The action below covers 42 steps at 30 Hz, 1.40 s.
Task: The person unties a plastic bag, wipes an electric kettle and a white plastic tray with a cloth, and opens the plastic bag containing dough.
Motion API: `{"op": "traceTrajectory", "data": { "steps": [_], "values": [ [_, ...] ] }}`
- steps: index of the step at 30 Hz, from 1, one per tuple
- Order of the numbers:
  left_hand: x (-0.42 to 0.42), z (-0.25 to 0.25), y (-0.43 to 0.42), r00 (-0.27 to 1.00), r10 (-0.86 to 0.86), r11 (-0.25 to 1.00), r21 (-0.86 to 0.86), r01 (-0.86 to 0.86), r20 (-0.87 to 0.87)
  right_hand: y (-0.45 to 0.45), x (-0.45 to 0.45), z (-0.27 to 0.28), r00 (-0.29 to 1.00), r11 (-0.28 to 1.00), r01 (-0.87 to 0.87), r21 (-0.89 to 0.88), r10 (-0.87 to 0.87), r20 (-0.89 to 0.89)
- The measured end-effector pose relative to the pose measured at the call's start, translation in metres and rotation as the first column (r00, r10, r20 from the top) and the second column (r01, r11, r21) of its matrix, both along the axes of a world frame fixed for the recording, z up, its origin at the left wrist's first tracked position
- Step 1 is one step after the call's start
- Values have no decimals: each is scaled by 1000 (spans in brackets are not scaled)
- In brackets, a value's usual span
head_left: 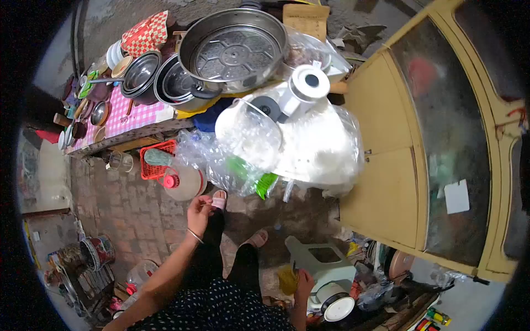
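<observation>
My left hand (200, 211), with a thin bracelet at the wrist, is raised in front of me beside the large clear jug (186, 182) with a red cap. Its fingers are curled together in a loose pinch, and nothing shows in them. Low on the right, my right hand (304, 283) is closed next to a pale green appliance (323, 263) with a round white end. A yellowish-brown crumpled thing (287, 279) sits at the fingers and appears to be gripped; its kind is unclear. A narrow dark piece beside it cannot be made out.
Ahead, a table with a pink checked cloth (126, 117) bears a large steamer pot (233, 47), stacked pans (142, 74) and bowls. A plastic-covered white surface (314, 149) carries a white appliance (305, 88). A yellow cabinet (386, 182) stands right. A red basket (157, 160) is on the brick floor.
</observation>
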<state>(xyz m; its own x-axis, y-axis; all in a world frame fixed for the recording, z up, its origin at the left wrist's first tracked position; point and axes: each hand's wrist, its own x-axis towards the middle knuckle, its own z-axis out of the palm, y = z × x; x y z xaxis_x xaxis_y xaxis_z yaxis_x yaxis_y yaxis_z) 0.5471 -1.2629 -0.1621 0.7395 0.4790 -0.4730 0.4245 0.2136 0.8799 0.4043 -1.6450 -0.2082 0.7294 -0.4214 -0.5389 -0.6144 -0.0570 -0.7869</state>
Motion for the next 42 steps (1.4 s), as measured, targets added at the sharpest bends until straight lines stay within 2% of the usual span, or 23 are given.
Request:
{"op": "traceTrajectory", "data": {
  "steps": [5,9,11,12,14,17,19,20,21,23,24,26,27,29,31,32,33,34,35,37,38,39,42],
  "values": [
    [24,16,55,999,30,999,11,-30,32,74,130,47,947,941,-322,-101,322,-19],
    [56,31,100,995,41,997,57,-46,86,126,181,67,917,919,-392,-47,394,55],
    [73,37,119,991,21,999,31,-26,134,142,197,81,849,848,-518,-108,525,50],
    [82,43,124,991,2,999,52,-9,134,146,203,80,851,849,-516,-112,523,49],
    [102,52,130,988,-35,995,95,21,151,147,218,75,815,792,-552,-260,579,32],
    [132,58,115,956,-138,981,169,96,258,160,252,104,811,802,-574,-165,585,24],
    [152,75,96,944,-289,943,219,252,160,159,270,106,776,757,-614,-223,631,7],
    [162,77,84,922,-353,920,236,312,160,160,279,106,773,766,-622,-165,634,28],
    [173,85,71,891,-430,870,331,366,146,160,287,104,770,770,-629,-105,636,50],
    [189,89,46,859,-507,812,373,449,71,155,297,87,735,736,-672,-78,676,45],
    [193,79,34,866,-496,813,379,441,57,158,302,83,708,709,-703,-57,705,47],
    [200,56,17,887,-461,710,608,355,19,163,311,90,681,682,-731,-19,731,34],
    [195,54,18,894,-448,709,610,355,0,164,313,94,661,661,-751,4,751,12],
    [187,51,26,808,-557,669,473,573,-190,151,311,76,620,620,-784,-11,784,6],
    [154,38,44,928,-371,852,409,327,32,139,311,68,590,590,-807,-26,807,-14],
    [138,50,61,979,-170,985,-29,168,-114,134,312,68,585,586,-810,13,810,-40],
    [123,56,75,996,39,999,-12,-40,-81,130,314,70,576,580,-813,51,814,-67],
    [107,63,94,986,103,995,11,-102,-129,129,318,72,560,565,-825,22,821,-115],
    [93,63,110,960,223,967,-86,-240,-170,128,320,71,540,548,-836,38,833,-118],
    [69,63,134,920,347,908,-179,-379,-184,128,324,67,565,568,-823,-4,817,-117],
    [62,62,142,909,371,900,-170,-402,-188,128,328,69,507,498,-861,-105,856,-102],
    [56,58,148,880,424,865,-193,-464,-214,136,330,78,488,480,-872,-98,867,-103],
    [38,41,167,834,496,803,-237,-546,-242,150,334,89,514,508,-858,-81,838,-183]
  ]
}}
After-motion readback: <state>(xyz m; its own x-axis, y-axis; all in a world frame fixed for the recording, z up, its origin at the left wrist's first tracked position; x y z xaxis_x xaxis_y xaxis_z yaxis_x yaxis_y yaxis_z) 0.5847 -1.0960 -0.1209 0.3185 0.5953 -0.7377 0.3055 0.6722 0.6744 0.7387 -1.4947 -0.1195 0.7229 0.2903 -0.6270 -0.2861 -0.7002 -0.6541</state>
